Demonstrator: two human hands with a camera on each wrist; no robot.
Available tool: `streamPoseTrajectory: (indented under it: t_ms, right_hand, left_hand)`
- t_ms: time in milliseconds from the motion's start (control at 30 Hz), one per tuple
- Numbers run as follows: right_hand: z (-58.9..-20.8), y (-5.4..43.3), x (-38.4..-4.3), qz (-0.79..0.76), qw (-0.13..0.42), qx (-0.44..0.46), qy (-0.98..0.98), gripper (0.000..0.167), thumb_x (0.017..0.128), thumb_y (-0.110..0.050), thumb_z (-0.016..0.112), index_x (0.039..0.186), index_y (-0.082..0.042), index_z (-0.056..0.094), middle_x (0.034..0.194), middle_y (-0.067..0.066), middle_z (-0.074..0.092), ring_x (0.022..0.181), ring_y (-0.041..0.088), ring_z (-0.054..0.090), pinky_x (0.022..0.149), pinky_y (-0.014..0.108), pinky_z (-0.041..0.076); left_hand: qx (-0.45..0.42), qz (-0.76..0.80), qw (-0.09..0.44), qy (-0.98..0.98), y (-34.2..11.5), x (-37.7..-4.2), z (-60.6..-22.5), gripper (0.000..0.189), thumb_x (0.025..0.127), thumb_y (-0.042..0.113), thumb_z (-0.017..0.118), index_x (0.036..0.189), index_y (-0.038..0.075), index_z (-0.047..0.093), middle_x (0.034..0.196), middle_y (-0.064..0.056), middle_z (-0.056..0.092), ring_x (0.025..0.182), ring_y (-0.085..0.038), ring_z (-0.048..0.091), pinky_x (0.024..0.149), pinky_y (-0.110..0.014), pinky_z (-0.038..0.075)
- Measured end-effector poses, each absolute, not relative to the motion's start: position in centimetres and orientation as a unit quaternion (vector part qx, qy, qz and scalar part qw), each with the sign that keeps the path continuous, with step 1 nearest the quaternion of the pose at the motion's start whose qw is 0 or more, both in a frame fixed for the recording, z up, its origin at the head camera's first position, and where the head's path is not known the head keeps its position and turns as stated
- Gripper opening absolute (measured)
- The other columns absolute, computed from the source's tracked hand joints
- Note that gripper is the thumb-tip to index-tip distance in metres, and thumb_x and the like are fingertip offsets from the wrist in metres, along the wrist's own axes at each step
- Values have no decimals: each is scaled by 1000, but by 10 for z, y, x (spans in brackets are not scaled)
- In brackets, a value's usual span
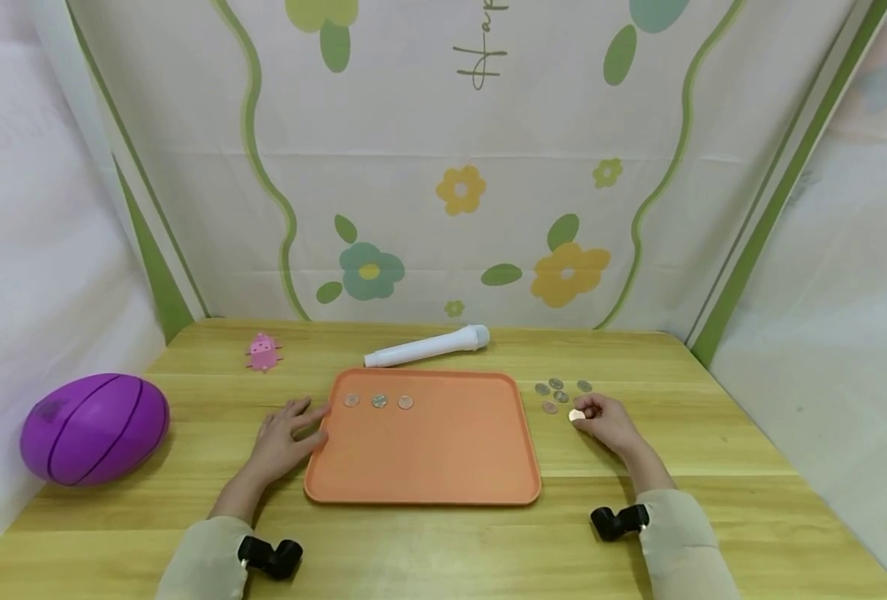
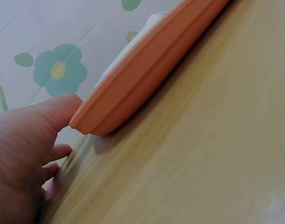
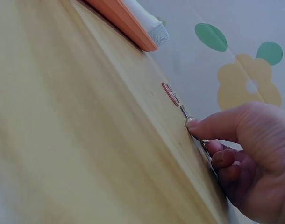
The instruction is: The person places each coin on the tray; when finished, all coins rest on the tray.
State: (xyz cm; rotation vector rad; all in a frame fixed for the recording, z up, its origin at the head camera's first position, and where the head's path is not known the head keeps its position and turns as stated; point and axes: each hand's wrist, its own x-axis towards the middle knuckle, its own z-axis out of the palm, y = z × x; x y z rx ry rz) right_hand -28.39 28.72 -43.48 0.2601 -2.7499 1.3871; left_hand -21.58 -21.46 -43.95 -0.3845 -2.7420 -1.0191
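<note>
An orange tray (image 1: 443, 458) lies on the wooden table, with three coins in a row near its far left: a left coin (image 1: 351, 400), a middle coin (image 1: 379, 401) and a right coin (image 1: 405, 402). My left hand (image 1: 280, 442) rests at the tray's left rim, fingers spread and relaxed; in the left wrist view its thumb (image 2: 67, 109) touches the tray's corner. To the right of the tray, my right hand (image 1: 612, 427) pinches a shiny coin (image 1: 577, 415) between thumb and curled fingers, low over the table. Several loose coins (image 1: 561, 397) lie just beyond it.
Behind the tray lies a white toy microphone (image 1: 424, 347). A small pink toy (image 1: 263, 352) sits at the back left, and a purple ball (image 1: 97, 429) at the left edge. A flowered cloth (image 1: 413, 125) hangs behind the table.
</note>
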Motion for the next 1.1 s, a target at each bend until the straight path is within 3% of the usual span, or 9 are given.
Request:
streamPoseTrajectory:
  t_ms: [133,400,600,900,1100]
  right_hand:
    - [-434,286,-281,445,37,87,-891,18,74,2,62,89,6,53,79,11,52,68,17,45,57,24,40]
    - [-434,286,-277,425,51,75,-901,25,82,-13,60,102,2,61,81,8,54,68,18,45,60,30,39]
    - [-425,283,-275,540,-25,26,-841,41,84,-15,57,118,6,49,77,7,53,55,9,42,47,22,37]
    - [-391,258,-285,612,-65,42,-787,44,87,-17,52,126,2,42,104,24,53,54,6,40,49,24,35]
    - [-364,227,-295,637,-86,69,-763,43,87,-14,52,127,0,42,94,12,60,52,8,41,44,19,34]
  left_hand:
    - [-130,-347,94,-924,-215,-215,-439,46,81,26,58,121,6,51,129,-28,31,120,-45,16,92,-59,3]
    - [-131,-347,93,-924,-214,-215,-437,46,81,26,58,122,5,51,129,-28,31,120,-45,16,92,-59,4]
    - [-132,-351,89,-923,-214,-214,-437,46,82,26,58,122,5,51,129,-28,30,121,-45,15,92,-59,3]
    - [-131,-348,91,-924,-215,-213,-436,46,82,27,58,122,5,51,129,-28,31,120,-45,16,92,-59,4]
    - [-132,-349,91,-924,-215,-214,-436,47,82,28,58,122,6,51,129,-28,31,120,-45,15,92,-59,4]
